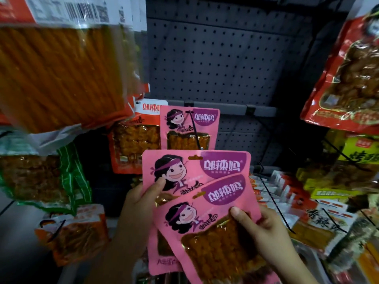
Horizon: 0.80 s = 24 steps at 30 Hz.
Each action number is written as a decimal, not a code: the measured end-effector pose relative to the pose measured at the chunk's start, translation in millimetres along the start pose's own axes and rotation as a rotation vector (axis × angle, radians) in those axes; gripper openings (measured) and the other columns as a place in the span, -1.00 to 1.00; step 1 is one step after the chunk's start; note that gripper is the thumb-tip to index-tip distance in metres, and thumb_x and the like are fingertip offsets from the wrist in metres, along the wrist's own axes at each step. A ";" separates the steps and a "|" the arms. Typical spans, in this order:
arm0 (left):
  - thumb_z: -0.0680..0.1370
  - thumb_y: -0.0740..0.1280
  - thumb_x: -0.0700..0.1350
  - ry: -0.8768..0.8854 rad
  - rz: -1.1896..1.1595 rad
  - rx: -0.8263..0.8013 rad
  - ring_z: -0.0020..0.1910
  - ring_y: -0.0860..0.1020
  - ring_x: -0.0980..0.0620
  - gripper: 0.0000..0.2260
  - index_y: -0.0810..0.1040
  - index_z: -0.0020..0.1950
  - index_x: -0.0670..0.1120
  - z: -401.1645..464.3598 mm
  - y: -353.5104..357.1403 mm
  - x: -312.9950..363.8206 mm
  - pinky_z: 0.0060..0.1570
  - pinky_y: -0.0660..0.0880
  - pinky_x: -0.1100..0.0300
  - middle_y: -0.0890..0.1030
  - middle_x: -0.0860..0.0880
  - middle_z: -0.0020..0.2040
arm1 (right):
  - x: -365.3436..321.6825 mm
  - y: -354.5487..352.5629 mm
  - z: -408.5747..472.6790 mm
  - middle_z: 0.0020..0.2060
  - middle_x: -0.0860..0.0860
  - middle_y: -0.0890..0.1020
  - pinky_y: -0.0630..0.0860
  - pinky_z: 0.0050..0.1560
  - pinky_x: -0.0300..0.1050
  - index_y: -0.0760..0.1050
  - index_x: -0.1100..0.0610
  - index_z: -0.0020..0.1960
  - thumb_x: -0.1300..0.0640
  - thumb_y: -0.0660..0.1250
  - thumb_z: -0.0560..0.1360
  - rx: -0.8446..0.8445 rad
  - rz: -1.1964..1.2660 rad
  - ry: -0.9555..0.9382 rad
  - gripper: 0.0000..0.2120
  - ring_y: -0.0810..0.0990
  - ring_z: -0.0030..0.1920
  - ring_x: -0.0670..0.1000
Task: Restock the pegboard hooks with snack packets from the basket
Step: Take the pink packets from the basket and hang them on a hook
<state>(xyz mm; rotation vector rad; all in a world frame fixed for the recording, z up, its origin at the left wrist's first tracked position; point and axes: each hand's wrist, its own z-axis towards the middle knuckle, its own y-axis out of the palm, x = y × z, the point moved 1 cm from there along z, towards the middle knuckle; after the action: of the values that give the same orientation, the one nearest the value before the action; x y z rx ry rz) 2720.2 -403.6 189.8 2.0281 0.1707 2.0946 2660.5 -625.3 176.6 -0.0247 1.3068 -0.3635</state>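
Both hands gripping pink pkts below hung pink pkt (189, 128) on hook (194, 128): left hand (141, 203) pinching rear pkt (196, 171), right hand (264, 226) fanning front pkt (213, 226) aside, prob. exposing hang-holes.

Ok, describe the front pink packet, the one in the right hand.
The front pink packet is a flat glossy plastic pouch, tilted with its top leaning right. It has a purple label with white characters, a cartoon face with a headband, a hang slot near the top and a clear window showing orange-brown snack strips. The right hand pinches its right edge, thumb on the window. It overlaps the rear pink packet.
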 end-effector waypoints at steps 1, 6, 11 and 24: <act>0.28 0.41 0.20 0.037 0.022 0.012 -0.21 0.69 -0.02 -0.70 0.64 -0.19 0.00 0.3 -0.3 4.5 -0.22 0.59 0.05 0.71 -0.04 -0.19 | -1.1 0.0 -0.1 -0.40 0.07 0.63 0.43 -0.32 -0.35 0.59 0.13 -0.29 -0.08 0.47 0.38 0.014 -0.002 -0.001 -0.72 0.58 -0.36 -0.09; 0.23 0.36 0.22 0.145 0.072 0.039 -0.24 0.69 -0.05 -0.72 0.66 -0.19 0.10 -2.5 4.8 15.3 -0.32 0.61 0.08 0.71 -0.04 -0.20 | -2.0 0.1 -3.5 -0.61 -0.16 0.46 0.26 -0.47 -0.49 0.52 -0.05 -0.51 -0.03 0.42 0.30 0.029 0.004 -0.051 -0.76 0.39 -0.54 -0.27; 0.27 0.34 0.18 0.111 0.082 0.063 -0.24 0.69 -0.07 -0.76 0.65 -0.17 0.11 -7.7 5.3 4.4 -0.26 0.60 0.01 0.71 -0.05 -0.20 | 7.0 0.3 -9.0 -0.60 -0.16 0.51 0.30 -0.46 -0.50 0.56 -0.08 -0.50 0.04 0.50 0.35 0.035 0.014 -0.032 -0.72 0.44 -0.54 -0.27; 0.50 0.34 -0.01 0.142 0.055 0.153 -0.23 0.69 -0.08 -0.89 0.65 -0.15 0.03 1.3 12.1 10.9 -0.27 0.64 0.00 0.71 -0.07 -0.20 | 16.7 7.6 1.1 -0.52 -0.03 0.47 0.35 -0.32 -0.17 0.40 0.05 -0.51 -0.04 0.44 0.36 0.089 0.055 0.060 -0.64 0.46 -0.44 -0.07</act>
<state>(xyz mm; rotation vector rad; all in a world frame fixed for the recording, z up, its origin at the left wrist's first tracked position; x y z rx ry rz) 2720.4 -412.8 203.3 1.9868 0.3102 2.3260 2667.0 -622.9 159.6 0.0980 1.3466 -0.3773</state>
